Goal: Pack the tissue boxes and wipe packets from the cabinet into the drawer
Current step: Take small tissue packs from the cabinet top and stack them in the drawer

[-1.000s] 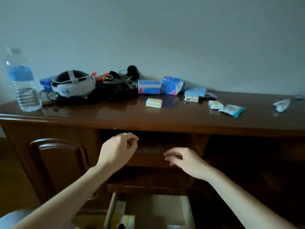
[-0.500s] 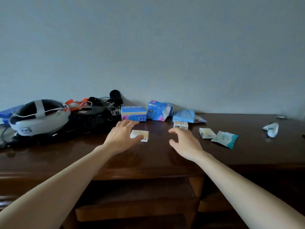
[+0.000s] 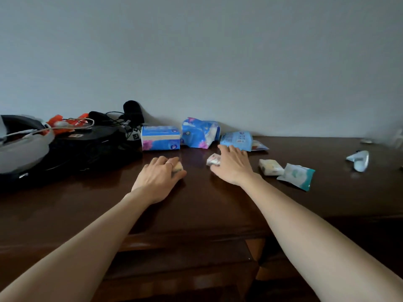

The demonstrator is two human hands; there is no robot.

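On the dark wooden cabinet top (image 3: 196, 205), my left hand (image 3: 158, 174) is closed over a small yellow tissue packet (image 3: 178, 167). My right hand (image 3: 232, 165) lies on a small white packet (image 3: 212, 159), fingers reaching to a light blue wipe packet (image 3: 236, 139). A blue and pink tissue box (image 3: 160, 141) and a crumpled blue tissue pack (image 3: 199, 132) stand against the wall. A cream packet (image 3: 270, 167) and a teal-edged wipe packet (image 3: 297, 175) lie right of my right hand. The drawer is out of view.
A black bag (image 3: 87, 147) with cables, a black microphone (image 3: 132, 110), orange items and a white headset (image 3: 19, 144) fill the left of the top. A pale tube-like object (image 3: 359, 161) lies far right. Open shelves show below the front edge.
Both hands rose from below the cabinet edge and reached forward onto the top. The left hand came down on the yellow packet, the right on the white packet. The view tilted up, so the drawer left the frame.
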